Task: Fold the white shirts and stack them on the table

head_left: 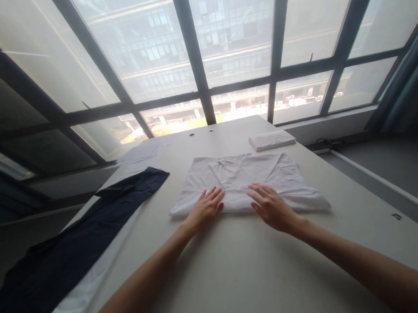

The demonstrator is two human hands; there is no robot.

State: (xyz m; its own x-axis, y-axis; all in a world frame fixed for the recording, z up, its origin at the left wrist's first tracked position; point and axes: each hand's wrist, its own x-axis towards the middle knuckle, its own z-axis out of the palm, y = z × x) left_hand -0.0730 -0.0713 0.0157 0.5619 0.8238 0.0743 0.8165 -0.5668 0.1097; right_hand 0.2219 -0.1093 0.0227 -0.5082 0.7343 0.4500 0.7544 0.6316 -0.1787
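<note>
A white garment (244, 173), folded into a wide flat shape with a few creases, lies on the white table (220, 266). It looks like a shirt, though its collar and sleeves cannot be made out. My left hand (206, 207) rests palm down on the near edge of the cloth, left of the middle, fingers stretched out. On the same near edge, right of the middle, my right hand (270, 207) lies with its fingers extended and slightly apart. Neither hand grips the fabric.
A smaller folded white cloth (272, 139) sits at the table's far right. Dark navy fabric (84, 235) runs along the left edge, with white fabric (96, 276) beside it. More pale cloth (143, 152) lies at the far left. Large windows (235, 40) stand behind the table.
</note>
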